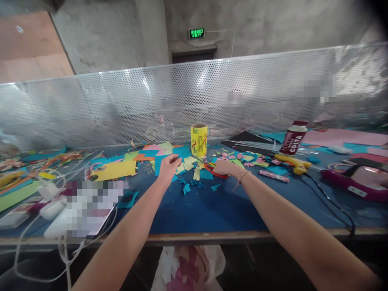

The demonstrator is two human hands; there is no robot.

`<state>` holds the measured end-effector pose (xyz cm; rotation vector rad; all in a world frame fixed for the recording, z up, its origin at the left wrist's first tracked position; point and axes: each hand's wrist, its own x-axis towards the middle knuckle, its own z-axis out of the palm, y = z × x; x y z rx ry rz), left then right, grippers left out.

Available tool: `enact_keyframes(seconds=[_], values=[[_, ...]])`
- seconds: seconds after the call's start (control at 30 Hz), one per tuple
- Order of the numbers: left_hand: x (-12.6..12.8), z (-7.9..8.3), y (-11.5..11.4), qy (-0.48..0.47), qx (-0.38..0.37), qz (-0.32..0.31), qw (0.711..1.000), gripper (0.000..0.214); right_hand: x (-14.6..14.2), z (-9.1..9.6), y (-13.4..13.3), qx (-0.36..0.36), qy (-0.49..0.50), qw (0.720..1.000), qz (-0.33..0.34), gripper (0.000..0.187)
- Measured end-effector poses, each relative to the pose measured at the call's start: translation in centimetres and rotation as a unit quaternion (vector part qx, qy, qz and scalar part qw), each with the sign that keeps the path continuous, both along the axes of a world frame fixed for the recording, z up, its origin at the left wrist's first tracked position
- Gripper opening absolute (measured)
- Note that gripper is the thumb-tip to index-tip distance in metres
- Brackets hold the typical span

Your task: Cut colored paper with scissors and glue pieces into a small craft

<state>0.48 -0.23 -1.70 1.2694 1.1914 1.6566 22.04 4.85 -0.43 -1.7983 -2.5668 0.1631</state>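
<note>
Far to the left of our left hand [170,165] lay a light green sheet [20,196], and nearer to it a yellow paper sheet [121,169]. That left hand was nearly closed, thumb and fingertips drawn together in front of a blue sheet [158,162]; whether they pinched a sliver of paper, we could not tell. Beyond our hands and between them stood an upright yellow-labelled tube [199,139], with small paper scraps [189,161] about its foot. Our right hand [226,167] was curled round red-handled scissors [216,173], which pointed in toward the left hand; how far the blades were parted, we could not make out. To the right of that hand lay a pink patterned stick [274,176] and a yellow glue gun [292,163], with a maroon-labelled COSTA bottle [293,139] just beyond. We judged the paper cutting well along: a thick scatter was already cut small, while the yellow paper sheet and other broad pieces were left. By count, we had one pair of scissors in hand, one tube, one glue gun, one bottle and one stick; the scraps overlapped too much to number.
</note>
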Motion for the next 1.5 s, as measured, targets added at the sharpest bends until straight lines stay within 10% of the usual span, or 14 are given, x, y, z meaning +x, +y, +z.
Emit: enact_keyframes(seconds=[0.17, 0.5, 1.5], values=[[-0.2, 0.0, 0.4, -0.058, 0.010, -0.001, 0.998, 0.027, -0.1, 0.8, -0.7, 0.028, 0.093, 0.995, -0.028, 0.046], [-1.3, 1.0, 0.3, -0.113, 0.038, 0.001, 0.993, 0.019, -2.2, 0.1, -3.0, 0.024, 0.301, 0.935, 0.185, 0.036], [-0.6, 1.5, -0.4, -0.051, 0.055, -0.011, 0.997, 0.017, -3.3, 0.4, -4.2, 0.022, 0.285, 0.932, 0.221, 0.038]])
